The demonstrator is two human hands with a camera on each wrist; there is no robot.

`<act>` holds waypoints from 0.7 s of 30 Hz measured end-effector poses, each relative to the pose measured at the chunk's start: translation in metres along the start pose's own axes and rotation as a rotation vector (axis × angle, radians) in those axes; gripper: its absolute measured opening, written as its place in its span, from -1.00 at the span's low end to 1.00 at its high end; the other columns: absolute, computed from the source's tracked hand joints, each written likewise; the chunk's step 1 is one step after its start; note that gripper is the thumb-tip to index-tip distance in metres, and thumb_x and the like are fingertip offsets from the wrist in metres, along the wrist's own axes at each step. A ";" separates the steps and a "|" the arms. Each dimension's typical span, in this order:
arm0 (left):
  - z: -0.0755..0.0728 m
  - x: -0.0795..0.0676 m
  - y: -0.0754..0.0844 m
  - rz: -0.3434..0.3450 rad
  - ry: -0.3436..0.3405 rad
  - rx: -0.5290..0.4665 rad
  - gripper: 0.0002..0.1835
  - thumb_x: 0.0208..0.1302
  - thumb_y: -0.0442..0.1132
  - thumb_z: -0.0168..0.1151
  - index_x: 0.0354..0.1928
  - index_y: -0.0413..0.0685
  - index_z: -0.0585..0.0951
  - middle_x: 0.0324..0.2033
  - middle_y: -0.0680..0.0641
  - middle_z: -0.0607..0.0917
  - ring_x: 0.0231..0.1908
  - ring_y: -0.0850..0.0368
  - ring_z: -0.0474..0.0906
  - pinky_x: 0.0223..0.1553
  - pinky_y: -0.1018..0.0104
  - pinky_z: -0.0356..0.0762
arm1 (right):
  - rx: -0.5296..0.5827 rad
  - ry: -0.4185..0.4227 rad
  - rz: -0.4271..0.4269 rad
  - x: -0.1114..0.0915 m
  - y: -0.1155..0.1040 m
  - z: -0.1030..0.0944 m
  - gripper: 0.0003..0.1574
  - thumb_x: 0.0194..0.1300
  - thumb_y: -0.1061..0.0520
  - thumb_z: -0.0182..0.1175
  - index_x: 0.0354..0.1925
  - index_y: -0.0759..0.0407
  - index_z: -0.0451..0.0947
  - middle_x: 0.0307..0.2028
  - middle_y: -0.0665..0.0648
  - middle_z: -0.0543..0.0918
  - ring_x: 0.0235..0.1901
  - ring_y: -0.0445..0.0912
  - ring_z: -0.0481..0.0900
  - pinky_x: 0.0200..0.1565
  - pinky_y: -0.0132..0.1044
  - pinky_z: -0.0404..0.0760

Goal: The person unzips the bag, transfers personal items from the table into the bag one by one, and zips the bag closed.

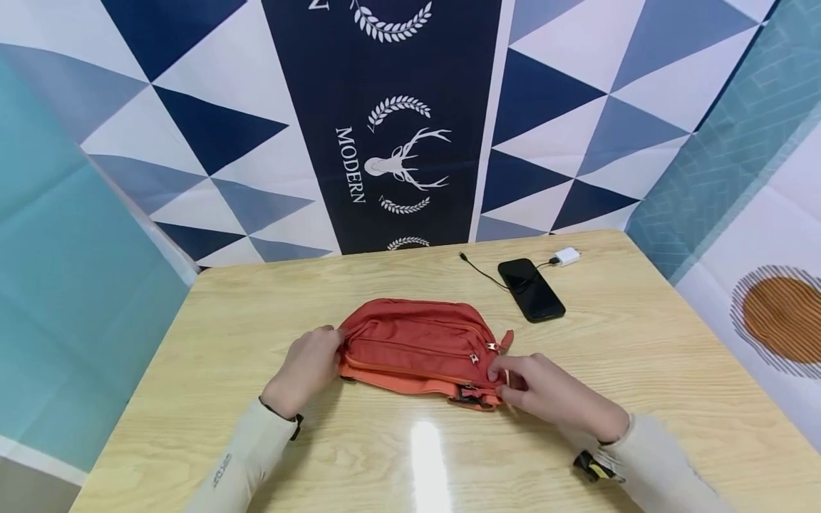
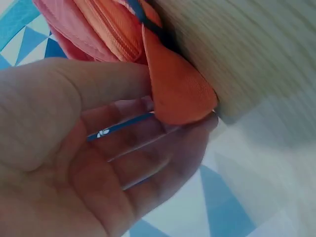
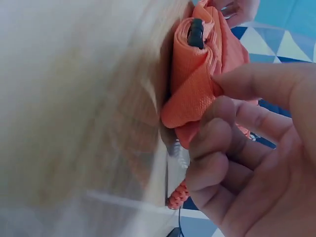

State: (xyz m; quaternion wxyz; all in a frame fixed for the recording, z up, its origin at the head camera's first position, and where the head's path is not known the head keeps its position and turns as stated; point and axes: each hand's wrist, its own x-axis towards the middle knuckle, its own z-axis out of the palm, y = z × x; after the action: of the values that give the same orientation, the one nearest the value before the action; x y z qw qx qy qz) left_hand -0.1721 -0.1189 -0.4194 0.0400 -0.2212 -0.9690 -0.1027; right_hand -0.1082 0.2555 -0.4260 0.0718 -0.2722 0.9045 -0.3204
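Observation:
A red waist pack (image 1: 417,342) with orange trim and zips lies on the table, its buckle (image 1: 471,397) at the near right edge. My left hand (image 1: 311,367) grips the pack's left end. In the left wrist view, the thumb lies against an orange strap fold (image 2: 180,91) and the other fingers (image 2: 168,163) reach round behind it. At the other end, my right hand (image 1: 545,385) pinches the pack's lower right corner. The right wrist view shows the thumb on the orange fabric (image 3: 190,98) with the fingers curled beside it; part of their contact is hidden.
Behind the pack to the right lies a black phone (image 1: 532,288), a thin black cable (image 1: 484,274) crossing it. The cable runs to a white charger plug (image 1: 567,256). A patterned cloth (image 1: 410,142) hangs along the table's (image 1: 256,313) far edge.

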 end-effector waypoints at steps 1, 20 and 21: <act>0.000 0.001 0.002 -0.007 -0.008 0.010 -0.84 0.11 -0.55 0.22 -0.34 -0.17 0.63 -0.52 -0.06 0.54 -0.56 0.08 0.48 -0.58 0.23 0.41 | -0.002 0.021 0.004 -0.002 0.000 0.002 -0.81 0.31 0.25 0.24 -0.15 -0.02 0.59 -0.62 -0.22 0.45 -0.64 -0.37 0.34 -0.58 -0.42 0.36; 0.002 0.020 0.132 0.464 0.155 0.034 -0.81 0.33 -0.19 0.26 -0.09 -0.10 0.63 -0.33 0.02 0.64 -0.34 0.16 0.59 -0.38 0.35 0.59 | -0.080 0.437 0.033 0.012 0.002 0.019 -0.63 0.33 0.17 0.29 0.05 0.19 0.44 -0.38 -0.06 0.53 -0.42 -0.29 0.49 -0.38 -0.37 0.53; 0.005 0.023 0.137 0.473 0.154 0.041 -0.81 0.33 -0.16 0.26 -0.10 -0.08 0.62 -0.37 0.04 0.62 -0.38 0.18 0.58 -0.42 0.36 0.56 | -0.049 0.411 0.044 0.013 0.003 0.020 -0.63 0.34 0.17 0.29 0.05 0.19 0.42 -0.40 -0.07 0.53 -0.45 -0.29 0.49 -0.40 -0.37 0.53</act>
State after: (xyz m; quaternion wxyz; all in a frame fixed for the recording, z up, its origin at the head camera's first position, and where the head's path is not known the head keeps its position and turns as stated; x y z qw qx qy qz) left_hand -0.1331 0.0127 -0.3969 0.1413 -0.4326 -0.8861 -0.0875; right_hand -0.1149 0.2397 -0.4428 -0.1139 -0.1831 0.9134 -0.3453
